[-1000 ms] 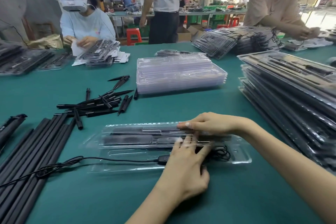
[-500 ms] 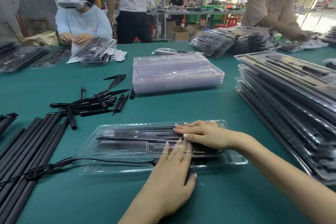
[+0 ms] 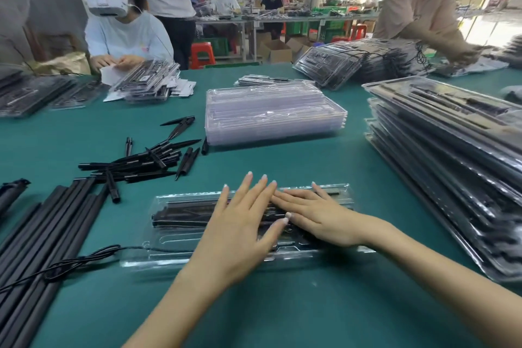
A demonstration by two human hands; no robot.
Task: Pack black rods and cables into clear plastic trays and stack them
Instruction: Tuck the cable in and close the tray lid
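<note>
Clear plastic tray (image 3: 180, 237), near centre of green counter (image 3: 282, 305), holds black rods (image 3: 180, 213); cable (image 3: 84, 258) trails out left. Left hand (image 3: 240, 232) and right hand (image 3: 316, 217) flat, fingers straight, pressing lid. Advice: press evenly along edges; tuck cable inside first.

Green counter (image 3: 324, 164) — clear tray (image 3: 183, 237) at center; empty tray stack (image 3: 274, 118) at 12 o'clock; packed stack (image 3: 452, 172) at 3; long black rods (image 3: 42, 240) at 9; short spikes (image 3: 147, 161) at 10 — cable (image 3: 73, 263) trailing toward 8.
</note>
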